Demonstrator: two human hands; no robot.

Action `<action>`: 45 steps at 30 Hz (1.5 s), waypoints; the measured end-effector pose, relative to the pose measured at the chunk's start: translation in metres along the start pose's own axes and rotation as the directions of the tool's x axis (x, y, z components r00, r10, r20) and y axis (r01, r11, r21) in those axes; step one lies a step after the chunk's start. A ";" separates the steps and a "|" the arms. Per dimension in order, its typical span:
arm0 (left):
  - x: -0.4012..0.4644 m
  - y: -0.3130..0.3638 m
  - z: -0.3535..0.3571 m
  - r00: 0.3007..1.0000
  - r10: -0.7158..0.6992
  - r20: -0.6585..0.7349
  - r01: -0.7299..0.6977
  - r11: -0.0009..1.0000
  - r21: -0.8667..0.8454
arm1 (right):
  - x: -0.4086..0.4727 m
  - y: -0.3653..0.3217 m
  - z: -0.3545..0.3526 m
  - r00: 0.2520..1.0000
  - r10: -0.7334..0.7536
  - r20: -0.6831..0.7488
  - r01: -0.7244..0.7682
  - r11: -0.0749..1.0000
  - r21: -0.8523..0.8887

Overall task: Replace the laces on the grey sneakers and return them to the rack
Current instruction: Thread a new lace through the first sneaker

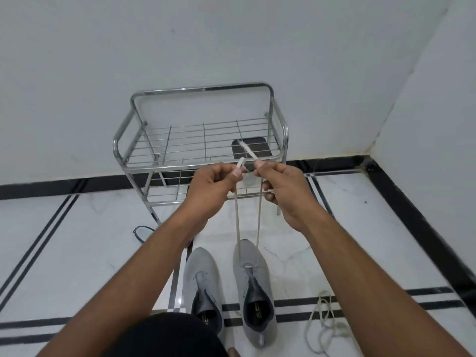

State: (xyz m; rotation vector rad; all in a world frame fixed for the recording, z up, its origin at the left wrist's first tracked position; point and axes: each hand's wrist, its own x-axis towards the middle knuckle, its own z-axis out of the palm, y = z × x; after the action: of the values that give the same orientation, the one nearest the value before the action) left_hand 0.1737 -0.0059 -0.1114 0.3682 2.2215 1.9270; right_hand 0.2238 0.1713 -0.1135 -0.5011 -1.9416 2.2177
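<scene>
Grey fabric sneakers stand side by side on the marble floor (77,253) in the head view, toes pointing toward the metal rack (201,148) that stands against the wall. The right sneaker (253,284) has a pale lace (238,228) threaded through what looks like its lowest pair of eyelets only, and both strands rise steeply from there to the hands. The left hand (213,191) pinches one end of the lace between thumb and forefinger, the tip poking up above the fingers; the right hand (280,189) pinches the other end the same way, its tip slanting up and away. The two hands are held close together at the same height, just in front of the rack's upper shelf, probably to pull the strands taut and match their lengths before crossing them up the shoe.

The left sneaker (203,284) has no lace at all, its tongue loose and eyelets bare, so the job looks to be at an early stage. A second pale lace (324,328) lies in a loose tangle on the floor to the right of the shoes, likely waiting for the other sneaker. A dark lace (140,234) curls on the floor beside the rack's left leg, probably one taken out. A dark flat object (253,148) shows through the rack's wire shelf on the right; what it is I cannot tell.
</scene>
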 end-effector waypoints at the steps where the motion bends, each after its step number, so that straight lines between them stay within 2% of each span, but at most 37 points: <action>1: 0.000 0.010 -0.002 1.000 0.010 0.000 -0.010 1.000 -0.003 | -0.001 -0.009 0.001 1.000 -0.018 -0.005 0.018 1.000 0.002; 6: 0.006 0.047 -0.003 0.998 0.063 -0.012 -0.063 0.997 -0.034 | -0.003 -0.041 0.006 0.993 -0.114 -0.005 0.114 0.993 -0.015; 13: 0.013 0.080 0.000 0.988 0.154 -0.004 -0.154 0.988 0.018 | -0.006 -0.064 0.007 0.974 -0.228 0.000 0.228 0.971 -0.075; 19: 0.013 0.091 0.004 0.982 0.183 -0.044 -0.183 0.983 -0.008 | -0.011 -0.071 0.006 0.970 -0.241 -0.014 0.241 0.970 -0.027; 25: 0.012 0.092 0.007 0.981 0.184 -0.059 -0.184 0.983 -0.009 | -0.017 -0.079 0.005 0.958 -0.284 -0.035 0.281 0.957 -0.074; 30: 0.011 0.096 0.008 0.976 0.202 -0.078 -0.204 0.979 -0.022 | -0.020 -0.084 0.005 0.953 -0.300 -0.052 0.297 0.954 -0.047; 45: 0.007 0.101 0.011 0.981 0.188 -0.055 -0.190 0.982 -0.025 | -0.028 -0.087 0.010 0.954 -0.296 -0.053 0.295 0.955 -0.023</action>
State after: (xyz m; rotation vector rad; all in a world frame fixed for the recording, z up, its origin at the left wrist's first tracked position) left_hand 0.1777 0.0199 -0.0124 0.5485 2.2608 2.0845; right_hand 0.2373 0.1663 -0.0230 -0.2506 -1.8664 1.9825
